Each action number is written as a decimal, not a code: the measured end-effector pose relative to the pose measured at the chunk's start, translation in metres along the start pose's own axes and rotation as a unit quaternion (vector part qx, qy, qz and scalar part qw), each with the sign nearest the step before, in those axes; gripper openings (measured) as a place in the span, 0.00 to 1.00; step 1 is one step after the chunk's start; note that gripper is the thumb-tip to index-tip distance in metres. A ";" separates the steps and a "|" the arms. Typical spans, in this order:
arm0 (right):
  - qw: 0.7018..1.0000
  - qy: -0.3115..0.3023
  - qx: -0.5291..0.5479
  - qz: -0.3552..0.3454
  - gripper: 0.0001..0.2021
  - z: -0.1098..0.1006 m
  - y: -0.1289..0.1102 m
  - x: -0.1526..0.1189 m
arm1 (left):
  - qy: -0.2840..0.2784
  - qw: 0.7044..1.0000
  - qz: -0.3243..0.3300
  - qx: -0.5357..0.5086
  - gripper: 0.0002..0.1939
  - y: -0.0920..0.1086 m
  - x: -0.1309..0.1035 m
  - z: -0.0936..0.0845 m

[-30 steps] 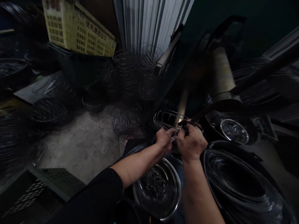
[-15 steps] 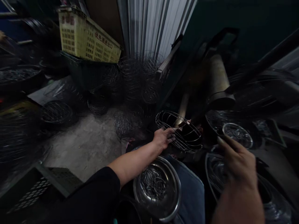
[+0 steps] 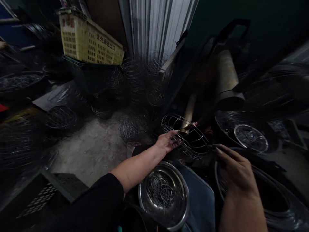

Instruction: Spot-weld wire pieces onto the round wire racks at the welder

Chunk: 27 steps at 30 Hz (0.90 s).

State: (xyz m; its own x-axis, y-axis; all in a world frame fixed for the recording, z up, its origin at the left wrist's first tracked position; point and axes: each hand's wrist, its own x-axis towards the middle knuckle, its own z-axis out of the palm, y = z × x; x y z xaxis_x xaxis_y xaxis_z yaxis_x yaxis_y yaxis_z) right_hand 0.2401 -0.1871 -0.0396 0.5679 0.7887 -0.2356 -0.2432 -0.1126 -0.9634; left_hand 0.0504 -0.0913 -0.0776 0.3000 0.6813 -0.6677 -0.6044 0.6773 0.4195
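Note:
My left hand (image 3: 168, 141) has its fingers wrapped on the near left side of a round wire basket (image 3: 196, 138), which is tilted around the end of a metal post (image 3: 188, 112). My right hand (image 3: 235, 166) is at the basket's right edge, thumb and fingers pressed together; what they hold, if anything, is too dark to make out. Below the hands a steel bowl (image 3: 184, 206) with several wire rings (image 3: 161, 190) rests by my leg in blue cloth (image 3: 201, 196).
A thick metal cylinder (image 3: 228, 75) juts out above my right hand. Wire coils (image 3: 277, 206) lie at the lower right. A yellow crate (image 3: 103, 45) stands on a dark bin, and a green crate (image 3: 58, 183) is at the lower left. Stacked wire baskets (image 3: 135, 80) stand behind.
My right hand has moved left and in to the basket's right edge. My left hand keeps its hold, and the basket has hardly moved.

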 end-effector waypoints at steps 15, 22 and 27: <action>0.997 0.028 -0.050 -0.051 0.23 0.026 -0.010 0.022 | 0.017 0.999 0.014 -0.024 0.02 0.000 -0.004 0.011; 0.995 0.029 -0.063 -0.066 0.20 0.022 -0.014 0.013 | 0.013 1.000 -0.002 -0.005 0.05 -0.004 -0.010 0.010; 0.993 -0.015 -0.087 -0.080 0.21 0.034 -0.025 0.007 | 0.005 1.000 -0.026 -0.002 0.11 0.003 -0.008 0.003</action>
State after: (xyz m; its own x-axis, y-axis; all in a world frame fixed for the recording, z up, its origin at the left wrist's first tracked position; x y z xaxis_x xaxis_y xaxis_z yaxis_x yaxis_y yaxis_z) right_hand 0.2235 -0.1584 -0.0128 0.5632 0.8227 -0.0770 -0.0117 -0.0852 -0.9963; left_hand 0.0481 -0.0936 -0.0691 0.3230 0.6426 -0.6948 -0.5908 0.7104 0.3824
